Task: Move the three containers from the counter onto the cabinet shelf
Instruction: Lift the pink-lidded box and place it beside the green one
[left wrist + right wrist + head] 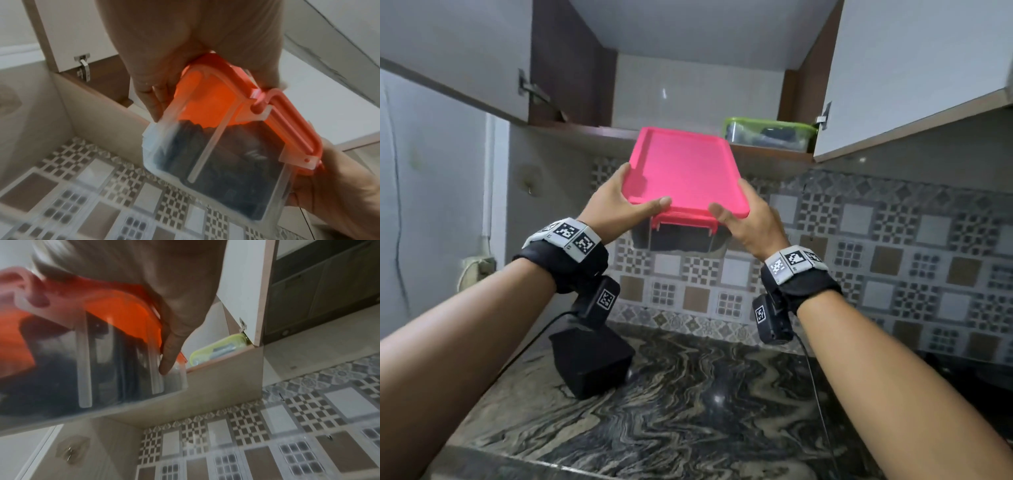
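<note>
- The open wall cabinet [688, 68] hangs above the marbled counter [688, 394].
- A pink-lidded clear container [685, 171], dark contents inside, is held up just before the cabinet shelf [585, 132].
- The left hand [616, 202] and right hand [750, 219] clasp its near corners, thumbs on the lid.
- A green-lidded container [767, 133] sits at the shelf's right end.

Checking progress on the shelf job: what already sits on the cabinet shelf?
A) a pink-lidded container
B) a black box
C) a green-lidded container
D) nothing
C: the green-lidded container sits at the shelf's right end, while both hands hold the pink-lidded container below it.
</note>
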